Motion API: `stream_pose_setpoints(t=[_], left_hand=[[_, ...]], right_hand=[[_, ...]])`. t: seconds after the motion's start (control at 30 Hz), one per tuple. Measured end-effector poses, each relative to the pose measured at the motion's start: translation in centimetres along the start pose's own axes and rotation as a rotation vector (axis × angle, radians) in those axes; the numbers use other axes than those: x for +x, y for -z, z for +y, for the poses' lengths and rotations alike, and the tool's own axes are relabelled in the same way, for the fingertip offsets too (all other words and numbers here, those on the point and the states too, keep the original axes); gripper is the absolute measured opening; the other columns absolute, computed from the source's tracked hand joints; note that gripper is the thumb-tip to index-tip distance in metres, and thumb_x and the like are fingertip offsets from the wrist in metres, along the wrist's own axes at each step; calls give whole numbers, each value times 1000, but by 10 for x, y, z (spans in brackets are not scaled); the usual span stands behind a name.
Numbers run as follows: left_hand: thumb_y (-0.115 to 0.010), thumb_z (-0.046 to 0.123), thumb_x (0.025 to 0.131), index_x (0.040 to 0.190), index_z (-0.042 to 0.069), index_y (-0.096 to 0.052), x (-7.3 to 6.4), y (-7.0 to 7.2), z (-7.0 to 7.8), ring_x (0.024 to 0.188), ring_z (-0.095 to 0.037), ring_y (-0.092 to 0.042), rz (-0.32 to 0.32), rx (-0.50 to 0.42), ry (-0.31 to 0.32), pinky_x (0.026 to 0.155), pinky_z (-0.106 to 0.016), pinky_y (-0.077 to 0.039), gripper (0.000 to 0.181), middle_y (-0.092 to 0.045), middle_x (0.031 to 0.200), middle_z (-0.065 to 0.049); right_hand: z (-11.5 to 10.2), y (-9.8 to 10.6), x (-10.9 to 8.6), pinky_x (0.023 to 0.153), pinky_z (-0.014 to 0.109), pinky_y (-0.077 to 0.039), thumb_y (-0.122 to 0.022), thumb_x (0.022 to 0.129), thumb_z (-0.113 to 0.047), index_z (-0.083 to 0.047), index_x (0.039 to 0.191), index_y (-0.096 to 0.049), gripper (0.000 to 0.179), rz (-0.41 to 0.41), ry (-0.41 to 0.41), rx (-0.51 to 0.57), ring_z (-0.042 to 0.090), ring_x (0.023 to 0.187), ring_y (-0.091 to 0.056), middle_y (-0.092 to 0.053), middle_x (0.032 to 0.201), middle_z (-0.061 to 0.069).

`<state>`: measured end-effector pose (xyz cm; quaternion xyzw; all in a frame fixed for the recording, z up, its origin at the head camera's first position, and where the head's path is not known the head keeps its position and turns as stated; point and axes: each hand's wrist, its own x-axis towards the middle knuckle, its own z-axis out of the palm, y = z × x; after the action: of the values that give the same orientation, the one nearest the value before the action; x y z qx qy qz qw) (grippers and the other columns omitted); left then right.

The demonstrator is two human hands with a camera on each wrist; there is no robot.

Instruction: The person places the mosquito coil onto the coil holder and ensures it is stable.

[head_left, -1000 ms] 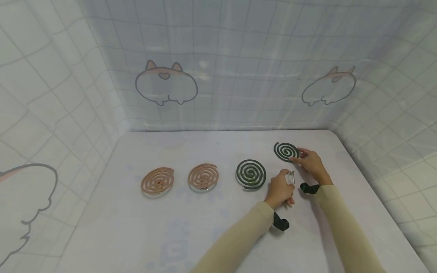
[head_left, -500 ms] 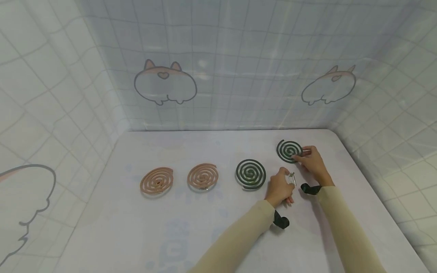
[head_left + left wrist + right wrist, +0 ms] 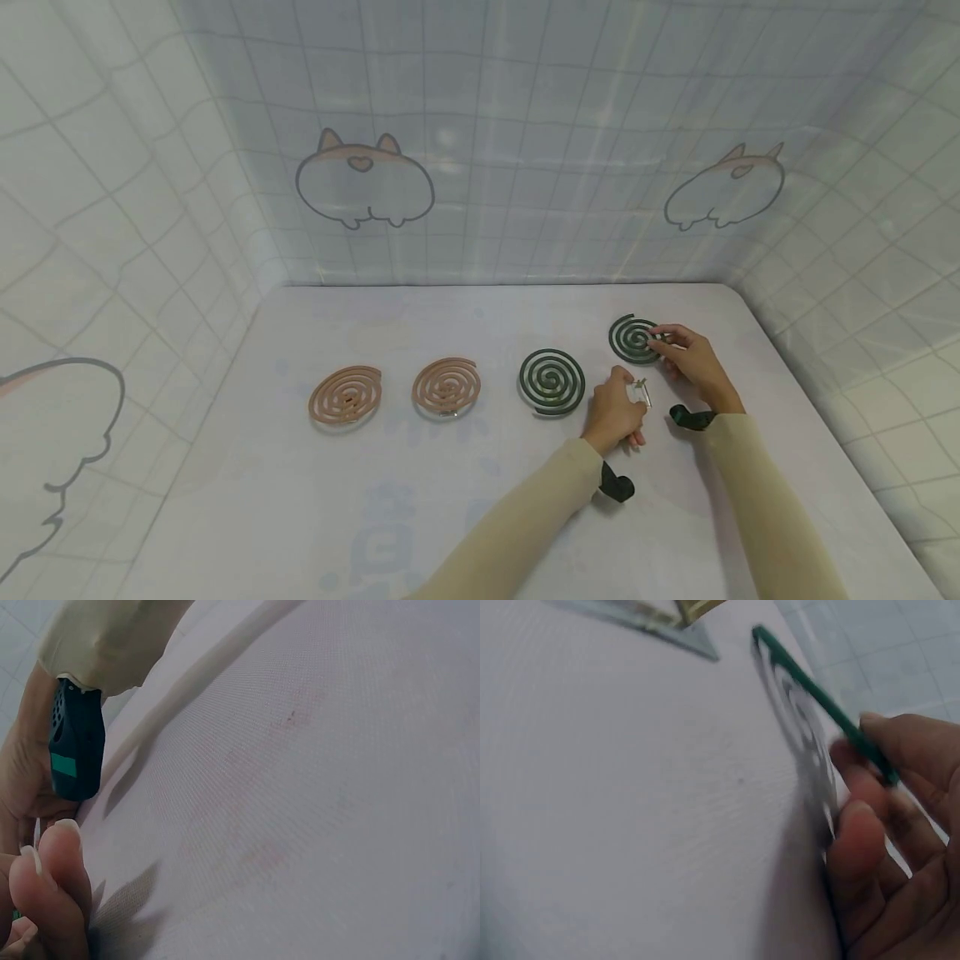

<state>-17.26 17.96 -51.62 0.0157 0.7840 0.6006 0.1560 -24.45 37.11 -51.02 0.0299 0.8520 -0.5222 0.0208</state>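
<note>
A green mosquito coil (image 3: pixel 628 340) is at the far right of the table, pinched at its right edge between the thumb and fingers of my right hand (image 3: pixel 692 360). In the right wrist view this coil (image 3: pixel 814 688) is seen edge-on, raised off the table with its shadow below. My left hand (image 3: pixel 613 410) holds a small metal coil stand (image 3: pixel 642 392) at the tabletop, nearer to me. The right wrist view shows the stand's flat silver base (image 3: pixel 694 643) and a gold-coloured upright (image 3: pixel 697 609). Curled left fingers (image 3: pixel 64 862) fill the left wrist view's lower left corner.
Another green coil (image 3: pixel 551 382) lies left of my left hand. Two brown coils (image 3: pixel 446 388) (image 3: pixel 345 396) sit farther left, slightly raised on supports. Cloth walls (image 3: pixel 480 167) with a grid print rise behind and beside the white table (image 3: pixel 300 500).
My right hand has shifted slightly right with the green coil, which has turned a little in its grip. My left hand stays nearly in place with the stand.
</note>
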Motion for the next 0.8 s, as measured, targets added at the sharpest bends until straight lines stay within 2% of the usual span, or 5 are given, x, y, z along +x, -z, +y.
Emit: stream_pose_setpoints(t=[0.2,0.4,0.53,0.8], left_hand=[[-69,-2,93,125,13,-53,0,1,0,30,-17,-55,2,-11,-2,31,-28,-45,38,-61,53,-7],[-67,-3,94,126,12,-53,-3,2,1,30,-18,-55,5,-17,1,31,-29,-45,38,-61,53,-9],[-65,-3,94,125,12,-53,-3,3,1,29,-18,-54,5,-18,4,30,-29,-44,36,-60,53,-9],[-64,-4,93,124,12,-53,-4,3,2,29,-17,-53,2,-17,2,30,-29,-43,36,-59,51,-9]], right_hand=[[1,-2,0,53,29,-52,-71,99,-35,-6,131,-61,44,-3,14,10,12,67,-63,-67,111,10],[2,0,0,53,27,-50,-71,100,-31,-6,135,-61,45,-13,21,33,10,62,-53,-60,93,4],[2,1,-1,54,26,-50,-67,102,-34,-6,137,-60,45,-18,1,53,9,62,-51,-57,92,0],[0,0,0,55,27,-54,-66,102,-39,-4,129,-59,45,26,-53,49,12,61,-59,-66,84,-6]])
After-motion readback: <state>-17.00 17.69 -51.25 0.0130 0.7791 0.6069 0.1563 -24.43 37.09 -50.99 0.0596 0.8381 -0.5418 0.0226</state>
